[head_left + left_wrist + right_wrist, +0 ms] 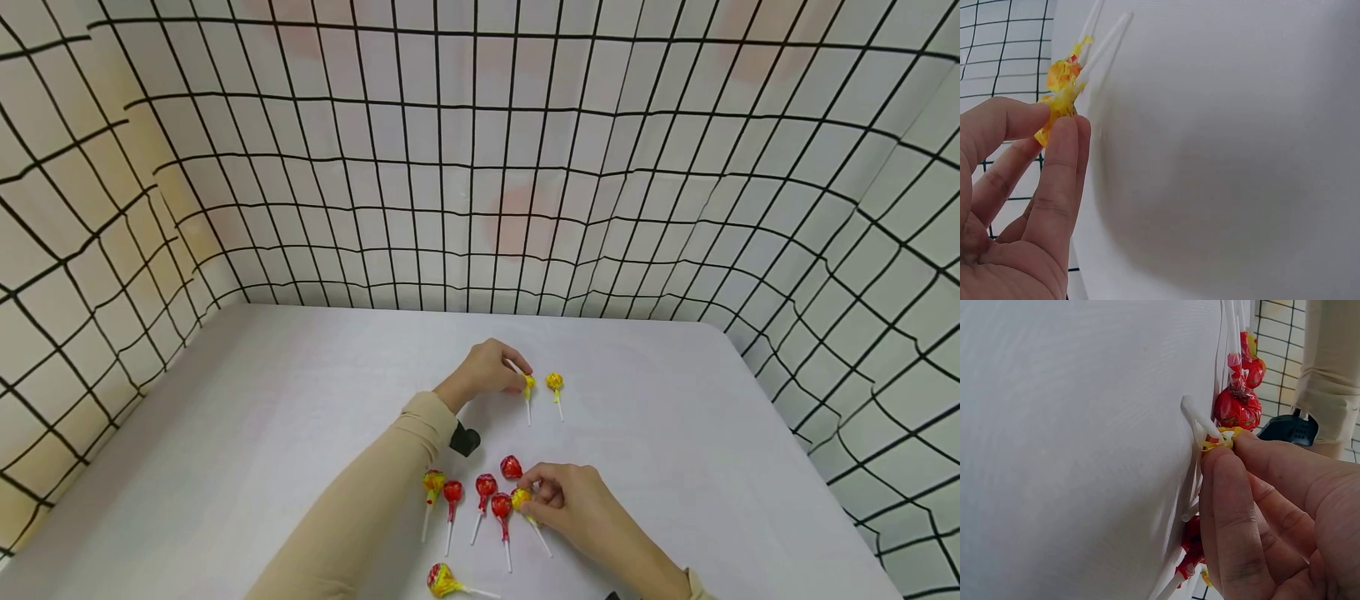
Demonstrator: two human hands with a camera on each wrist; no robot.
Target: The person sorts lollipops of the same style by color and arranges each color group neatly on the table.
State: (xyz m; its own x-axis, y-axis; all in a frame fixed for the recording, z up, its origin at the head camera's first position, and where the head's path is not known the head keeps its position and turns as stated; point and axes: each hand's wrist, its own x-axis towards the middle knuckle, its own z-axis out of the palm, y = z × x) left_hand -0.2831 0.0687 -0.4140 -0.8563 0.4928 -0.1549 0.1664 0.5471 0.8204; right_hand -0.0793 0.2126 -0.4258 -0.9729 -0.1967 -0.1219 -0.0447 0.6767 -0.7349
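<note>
My left hand (491, 368), reaching to the far part of the table, pinches a yellow-wrapped lollipop (1060, 112) between thumb and fingertips. Just right of it lies another yellow lollipop (554, 382), its stick toward me. Nearer, my right hand (573, 502) pinches a yellow lollipop (521, 498) by its wrapped head; in the right wrist view its white stick (1200, 419) sticks out past the fingertips. Left of that hand lie red lollipops (486, 485), several in a loose group, one (511, 467) partly hidden by the fingers.
A red-and-yellow lollipop (433, 481) lies at the group's left end. Another (442, 580) lies sideways at the near edge of view. A dark device (465, 439) shows under the left wrist. Black grid netting (472, 167) surrounds the white table (660, 400).
</note>
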